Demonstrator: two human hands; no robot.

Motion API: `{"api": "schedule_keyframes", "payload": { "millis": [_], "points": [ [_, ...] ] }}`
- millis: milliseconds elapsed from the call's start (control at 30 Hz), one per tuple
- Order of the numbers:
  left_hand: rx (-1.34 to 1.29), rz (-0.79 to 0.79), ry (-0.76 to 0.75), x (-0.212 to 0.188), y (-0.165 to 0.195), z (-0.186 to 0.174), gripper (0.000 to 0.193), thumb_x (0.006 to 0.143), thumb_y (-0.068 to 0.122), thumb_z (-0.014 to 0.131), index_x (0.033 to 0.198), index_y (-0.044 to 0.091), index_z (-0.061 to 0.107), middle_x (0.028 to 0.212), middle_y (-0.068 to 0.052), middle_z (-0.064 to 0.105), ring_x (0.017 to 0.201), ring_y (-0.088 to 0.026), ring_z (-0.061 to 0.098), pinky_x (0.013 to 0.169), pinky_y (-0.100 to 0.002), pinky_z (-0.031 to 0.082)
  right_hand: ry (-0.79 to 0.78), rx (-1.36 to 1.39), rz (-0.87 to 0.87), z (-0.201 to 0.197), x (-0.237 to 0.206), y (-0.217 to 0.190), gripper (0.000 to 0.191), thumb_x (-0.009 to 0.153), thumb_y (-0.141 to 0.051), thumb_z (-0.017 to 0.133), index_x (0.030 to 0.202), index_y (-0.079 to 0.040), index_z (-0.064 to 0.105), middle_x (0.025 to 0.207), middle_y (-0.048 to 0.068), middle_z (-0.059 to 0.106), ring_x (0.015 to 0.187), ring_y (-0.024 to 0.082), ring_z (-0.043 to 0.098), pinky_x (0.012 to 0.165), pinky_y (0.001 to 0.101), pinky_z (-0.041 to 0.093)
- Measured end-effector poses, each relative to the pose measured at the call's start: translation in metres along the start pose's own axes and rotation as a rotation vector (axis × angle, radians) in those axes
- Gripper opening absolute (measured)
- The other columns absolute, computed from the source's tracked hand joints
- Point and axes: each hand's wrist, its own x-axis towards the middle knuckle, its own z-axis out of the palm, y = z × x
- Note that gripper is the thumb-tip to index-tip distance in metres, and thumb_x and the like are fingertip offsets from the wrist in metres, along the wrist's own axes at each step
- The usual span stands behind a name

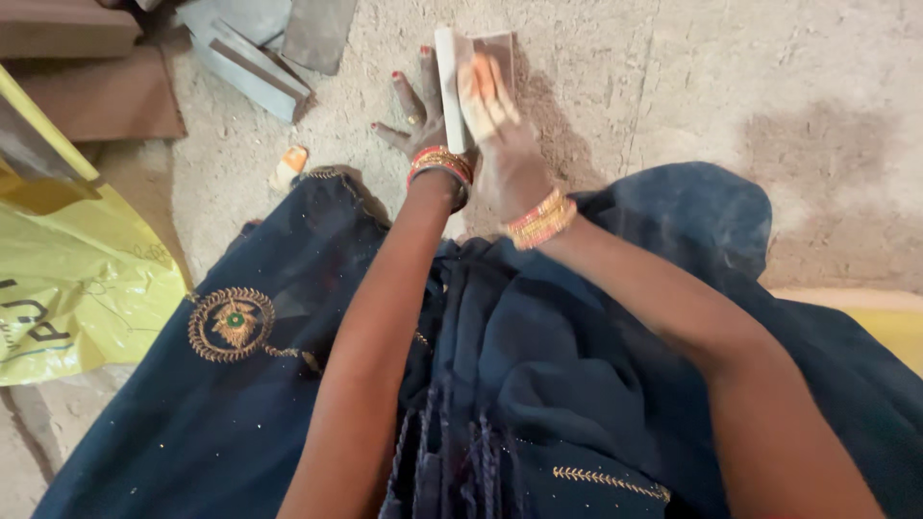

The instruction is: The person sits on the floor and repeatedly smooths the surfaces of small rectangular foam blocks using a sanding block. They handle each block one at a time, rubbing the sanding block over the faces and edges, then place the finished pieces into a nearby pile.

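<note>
Dusty, sand-coloured ground [731, 86] fills the upper half of the frame, with a darker damp-looking patch at the right. Below it a dark blue embroidered cloth [538, 365] spreads across the person's lap and takes up most of the lower frame. At the left edge lies a yellow plastic bag [67, 279], and in the upper left corner sit brown slabs [96, 86] and a couple of grey blocks [255, 62].

At top centre the left hand [420, 120] is spread flat on the ground, fingers splayed, bracing a pale upright block [449, 86] that stands on edge just beside it. The right hand [495, 130] is dusted pale and curled around that block from the other side; it looks to be gripping it, with a darker flat piece [498, 48] behind, though how the two pieces meet I cannot tell. Red and gold bangles [540, 221] ring both wrists.

To my eye the block wants steady pressure from the braced hand, so that it keeps upright while the other works along it, fingertips kept off the edge.

Open ground lies to the right and above; the left is crowded by blocks and a small orange-and-white scrap [288, 165] near the cloth's hem.
</note>
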Motion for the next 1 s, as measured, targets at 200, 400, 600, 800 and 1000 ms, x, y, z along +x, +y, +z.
{"api": "schedule_keyframes", "payload": {
  "millis": [200, 400, 600, 800, 1000],
  "points": [
    [0.055, 0.028, -0.001, 0.000, -0.005, 0.007, 0.087, 0.100, 0.063, 0.052, 0.168, 0.031, 0.008, 0.171, 0.004, -0.016, 0.156, -0.039, -0.019, 0.107, -0.092, 0.004, 0.037, -0.270, -0.193, -0.013, 0.001, -0.016, 0.051, 0.101, -0.002, 0.058, 0.152, 0.000, 0.050, 0.157, 0.019, 0.049, 0.150, 0.032, 0.044, 0.127, 0.0469, 0.037],
    [0.158, 0.023, 0.084, 0.004, -0.006, 0.009, 0.095, 0.090, 0.029, 0.060, 0.170, 0.031, 0.009, 0.171, 0.001, -0.018, 0.151, -0.042, -0.022, 0.099, -0.090, 0.004, 0.128, -0.246, -0.151, -0.004, 0.026, 0.004, 0.047, 0.106, -0.002, 0.059, 0.153, 0.000, 0.052, 0.157, 0.017, 0.051, 0.151, 0.030, 0.045, 0.127, 0.0428, 0.036],
    [-0.039, 0.014, -0.067, 0.006, -0.011, 0.016, 0.098, 0.094, 0.072, 0.058, 0.168, 0.031, 0.008, 0.170, 0.003, -0.018, 0.154, -0.040, -0.023, 0.107, -0.090, 0.001, 0.011, -0.152, -0.160, -0.006, -0.005, -0.008, 0.059, 0.098, 0.005, 0.057, 0.155, 0.001, 0.041, 0.157, 0.022, 0.047, 0.149, 0.037, 0.046, 0.125, 0.0488, 0.040],
    [0.201, 0.095, 0.435, 0.026, -0.015, 0.030, 0.088, 0.088, 0.067, 0.057, 0.162, 0.037, 0.018, 0.166, 0.001, -0.015, 0.149, -0.044, -0.022, 0.091, -0.095, 0.003, -0.394, 0.053, 0.359, 0.012, 0.006, 0.011, 0.071, 0.094, 0.003, 0.049, 0.161, 0.003, 0.028, 0.150, 0.027, 0.046, 0.127, 0.040, 0.056, 0.114, 0.0437, 0.045],
    [-0.050, -0.038, -0.174, -0.015, -0.009, 0.003, 0.094, 0.086, 0.076, 0.057, 0.164, 0.038, 0.021, 0.173, 0.005, -0.013, 0.157, -0.038, -0.020, 0.109, -0.088, -0.002, -0.110, 0.184, 0.035, 0.018, -0.033, -0.006, 0.077, 0.086, 0.012, 0.048, 0.159, 0.009, 0.023, 0.159, 0.038, 0.033, 0.150, 0.047, 0.037, 0.126, 0.0470, 0.035]
  ]
}}
